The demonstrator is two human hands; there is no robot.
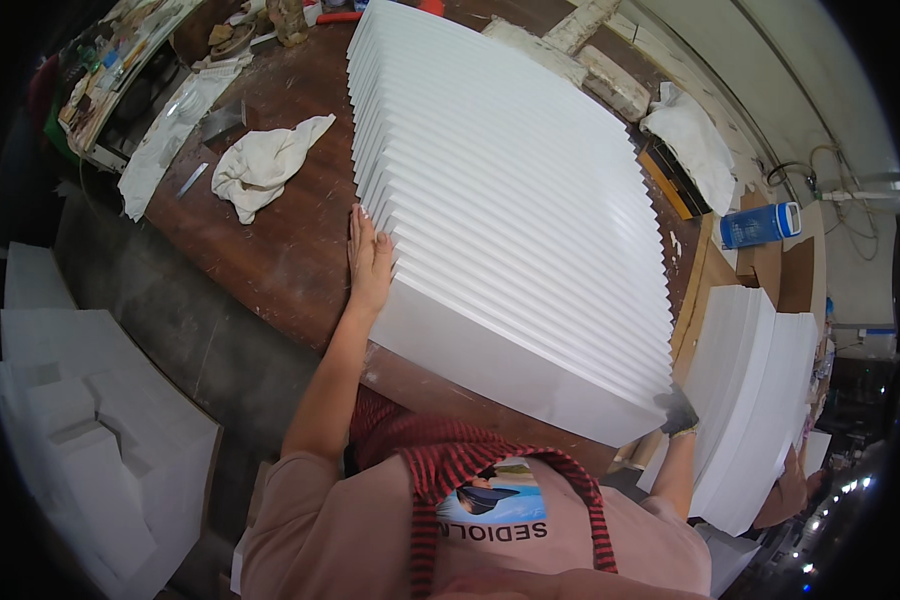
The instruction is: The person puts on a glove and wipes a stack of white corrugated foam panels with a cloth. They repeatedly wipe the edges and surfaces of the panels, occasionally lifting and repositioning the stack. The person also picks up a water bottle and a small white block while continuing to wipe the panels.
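Against the left side of a stack of white boards [510, 220], the left hand [371, 262] rests flat, fingers extended forward and not curled round anything. Its forearm angles forward and slightly right. The stack lies directly right of these fingers, its stepped layers running well beyond the fingertips, its plain near face on the body's side of them. At the stack's near right corner is the right hand [680, 412] in a dark glove; its fingers are too hidden to tell whether they grip. Beyond and left of the left fingertips, a white cloth [260, 168] lies on the brown table [290, 245].
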